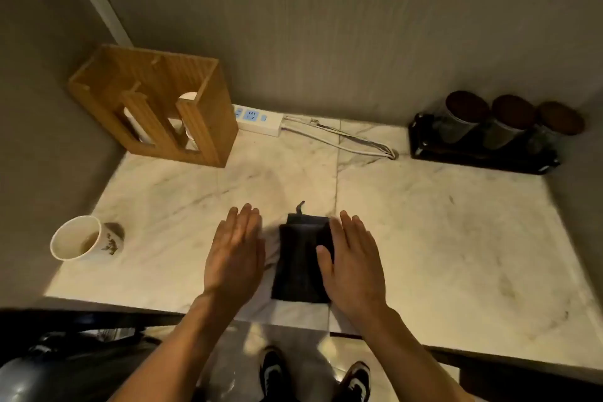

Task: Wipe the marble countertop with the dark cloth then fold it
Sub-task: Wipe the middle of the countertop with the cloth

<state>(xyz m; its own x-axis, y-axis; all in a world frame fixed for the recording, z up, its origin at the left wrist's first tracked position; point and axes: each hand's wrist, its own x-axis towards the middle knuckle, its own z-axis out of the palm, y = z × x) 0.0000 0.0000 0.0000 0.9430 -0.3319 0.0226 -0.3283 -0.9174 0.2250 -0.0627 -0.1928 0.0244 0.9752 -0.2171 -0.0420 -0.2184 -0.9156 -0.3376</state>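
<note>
The dark cloth lies folded into a narrow upright rectangle on the marble countertop, near the front edge, with a small loop sticking out at its far end. My left hand hovers flat and open just left of the cloth, apart from it. My right hand is flat and open too, its thumb and inner edge over the cloth's right side. Neither hand grips anything.
A paper cup stands at the left edge. A wooden cup holder sits in the back left corner, with a white power strip and its cables behind. A black tray with three dark-lidded jars stands at back right.
</note>
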